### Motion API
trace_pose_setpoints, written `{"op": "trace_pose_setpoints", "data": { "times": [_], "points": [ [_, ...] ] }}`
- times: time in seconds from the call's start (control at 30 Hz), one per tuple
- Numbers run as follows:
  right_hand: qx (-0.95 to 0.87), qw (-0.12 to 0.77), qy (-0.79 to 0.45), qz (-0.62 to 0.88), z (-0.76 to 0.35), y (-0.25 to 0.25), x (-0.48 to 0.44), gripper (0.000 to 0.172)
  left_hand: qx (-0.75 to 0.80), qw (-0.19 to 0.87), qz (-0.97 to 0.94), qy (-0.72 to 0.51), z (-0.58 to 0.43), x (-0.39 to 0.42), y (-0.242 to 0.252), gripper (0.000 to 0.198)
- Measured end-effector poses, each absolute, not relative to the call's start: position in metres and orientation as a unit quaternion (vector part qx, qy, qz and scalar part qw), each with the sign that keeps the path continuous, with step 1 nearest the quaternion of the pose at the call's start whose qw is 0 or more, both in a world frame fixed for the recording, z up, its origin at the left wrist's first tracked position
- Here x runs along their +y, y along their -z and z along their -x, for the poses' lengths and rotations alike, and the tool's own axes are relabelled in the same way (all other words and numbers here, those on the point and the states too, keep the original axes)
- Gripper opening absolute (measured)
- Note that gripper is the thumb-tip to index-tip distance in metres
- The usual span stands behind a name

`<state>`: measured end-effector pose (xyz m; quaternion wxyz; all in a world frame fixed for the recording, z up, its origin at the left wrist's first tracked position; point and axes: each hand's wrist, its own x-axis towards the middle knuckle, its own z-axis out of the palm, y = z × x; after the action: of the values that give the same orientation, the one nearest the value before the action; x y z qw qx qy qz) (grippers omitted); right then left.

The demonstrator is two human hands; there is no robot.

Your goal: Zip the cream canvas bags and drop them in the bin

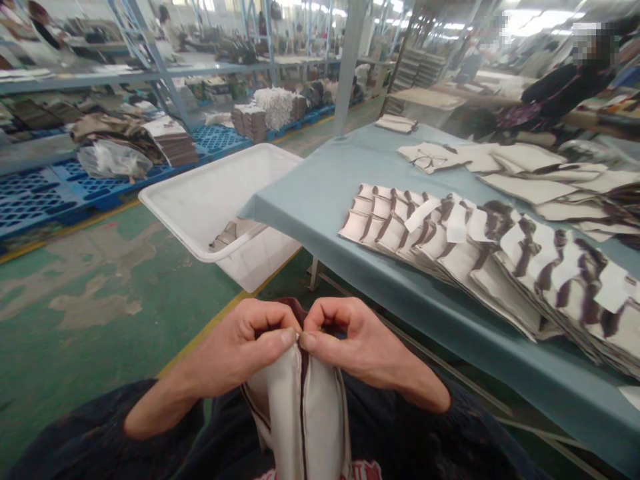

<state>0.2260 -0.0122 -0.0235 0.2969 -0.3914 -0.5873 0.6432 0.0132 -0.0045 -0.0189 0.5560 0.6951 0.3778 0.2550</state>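
A cream fabric piece with dark brown edging (pixel 285 407) hangs from my fingers over my lap, a dark seam running down its middle. My left hand (pixel 255 343) pinches its top edge between thumb and forefinger. Right beside it, my right hand (pixel 345 340) pinches the same edge, the two thumbs nearly touching. A bit of brown material shows behind the fingertips. What exactly lies under the thumbs is hidden.
To the right stands a table with a blue-grey cover (pixel 300 193), bearing overlapping rows of cream-and-brown pieces (pixel 435 233) and looser pieces (pixel 530 173). A white bin (pixel 175 207) sits by its left corner. Blue pallets (pixel 220 139) hold stacked goods. Someone in dark clothes (pixel 565 90) is at the right.
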Motion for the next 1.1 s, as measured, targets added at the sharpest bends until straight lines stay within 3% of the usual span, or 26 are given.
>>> {"op": "trace_pose_setpoints", "data": {
  "times": [0.3,0.4,0.67,0.9,1.1],
  "points": [
    [-0.617,0.281,-0.567,0.468,-0.222,0.021,-0.021,0.017,0.398,0.479,-0.742,-0.248,-0.019,-0.015,0.004,0.034],
    [-0.636,0.282,-0.548,0.465,-0.222,0.012,-0.025,0.016,0.382,0.501,-0.734,-0.255,-0.020,-0.016,0.003,0.036],
    [-0.606,0.284,-0.645,0.369,-0.238,0.014,-0.015,0.038,0.363,0.582,-0.687,-0.241,-0.010,-0.007,0.016,0.033],
    [-0.694,0.302,-0.537,0.373,-0.245,0.013,-0.018,0.011,0.361,0.582,-0.692,-0.227,-0.008,-0.003,0.014,0.027],
    [-0.749,0.352,-0.432,0.358,-0.245,0.020,-0.021,0.010,0.370,0.545,-0.724,-0.203,-0.009,-0.002,0.005,0.019]
  ]
}}
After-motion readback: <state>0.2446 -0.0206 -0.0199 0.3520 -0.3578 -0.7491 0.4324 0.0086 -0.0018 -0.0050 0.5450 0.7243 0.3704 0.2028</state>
